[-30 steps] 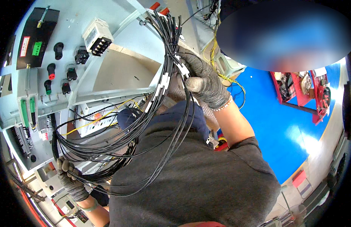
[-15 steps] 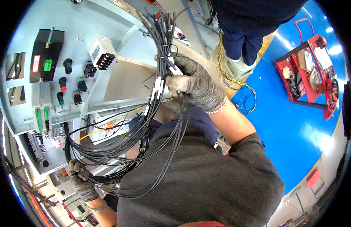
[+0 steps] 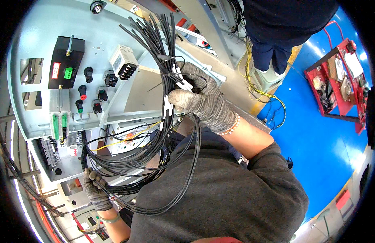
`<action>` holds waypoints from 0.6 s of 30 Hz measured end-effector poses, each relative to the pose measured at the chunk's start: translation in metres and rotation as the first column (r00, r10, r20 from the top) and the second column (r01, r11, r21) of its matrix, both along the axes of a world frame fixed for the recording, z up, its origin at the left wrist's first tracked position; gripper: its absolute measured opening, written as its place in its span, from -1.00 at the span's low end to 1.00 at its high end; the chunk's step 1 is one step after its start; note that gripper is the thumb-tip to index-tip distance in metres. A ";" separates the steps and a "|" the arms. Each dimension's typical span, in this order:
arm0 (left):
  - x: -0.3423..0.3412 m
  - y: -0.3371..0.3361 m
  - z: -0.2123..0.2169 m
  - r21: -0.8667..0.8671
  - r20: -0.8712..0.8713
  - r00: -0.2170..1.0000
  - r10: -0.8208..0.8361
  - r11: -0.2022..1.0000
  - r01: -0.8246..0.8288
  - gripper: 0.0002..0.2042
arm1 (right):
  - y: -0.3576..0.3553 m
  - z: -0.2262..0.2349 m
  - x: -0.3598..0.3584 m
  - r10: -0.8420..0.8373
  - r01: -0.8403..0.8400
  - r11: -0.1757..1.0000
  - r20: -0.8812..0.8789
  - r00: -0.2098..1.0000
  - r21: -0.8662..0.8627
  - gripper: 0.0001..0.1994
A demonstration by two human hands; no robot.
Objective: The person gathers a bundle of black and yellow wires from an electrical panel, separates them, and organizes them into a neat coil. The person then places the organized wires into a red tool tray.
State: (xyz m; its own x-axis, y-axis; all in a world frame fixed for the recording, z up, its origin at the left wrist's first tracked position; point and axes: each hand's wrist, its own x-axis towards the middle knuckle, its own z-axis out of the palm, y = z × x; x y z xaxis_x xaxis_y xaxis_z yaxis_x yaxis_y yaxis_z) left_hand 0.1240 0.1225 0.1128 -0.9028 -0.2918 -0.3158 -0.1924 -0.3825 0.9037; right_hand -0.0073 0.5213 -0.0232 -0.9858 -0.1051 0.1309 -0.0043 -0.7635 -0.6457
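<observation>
One thick bundle of thin black insulated wires (image 3: 165, 125) runs between the grey knit-gloved right hand (image 3: 199, 95) and the matching left hand (image 3: 96, 190). As I see it, the right hand is wrapped around the bundle's neck, some fingers hidden. The left hand, lower down, is curled around the bundle's bend; how firmly, I cannot tell.

Caution, ends: cut wire ends (image 3: 153, 34) fan out beyond the right hand. A sweep to its left could hook them on the cream box-shaped relay with black screw terminals (image 3: 122, 56).

Caution, markers: white sleeve markers (image 3: 168, 106) sit beside the right thumb; glove friction could shift them.

Caution, slack: loops (image 3: 193, 164) hang below the right hand; uneven pulling could cross or kink them. The slender yellow wire (image 3: 114, 143), above and right of the left hand, could tangle if strands drag across it.
</observation>
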 end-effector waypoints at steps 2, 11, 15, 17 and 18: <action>0.000 0.006 0.001 -0.014 0.002 1.000 0.022 1.000 -0.022 -0.83 | -0.001 -0.001 -0.002 -0.031 0.031 1.000 -0.020 0.999 -0.002 -0.49; 0.001 0.000 -0.001 0.053 -0.015 0.999 -0.040 0.998 0.041 -0.84 | -0.014 -0.017 -0.010 -0.003 -0.008 0.978 -0.050 0.999 -0.210 -0.60; 0.002 0.002 0.000 0.066 -0.013 1.000 -0.021 0.998 0.022 -0.83 | -0.015 -0.016 -0.013 0.076 -0.068 0.925 0.007 0.997 -0.373 -0.64; 0.002 0.001 -0.001 0.066 -0.021 0.999 -0.030 0.997 0.032 -0.81 | -0.017 -0.024 -0.018 0.132 -0.122 0.891 -0.007 0.991 -0.436 -0.66; 0.002 0.001 0.000 0.068 -0.029 0.999 -0.022 0.997 0.024 -0.80 | -0.018 -0.028 -0.019 0.160 -0.148 0.872 -0.013 0.987 -0.467 -0.67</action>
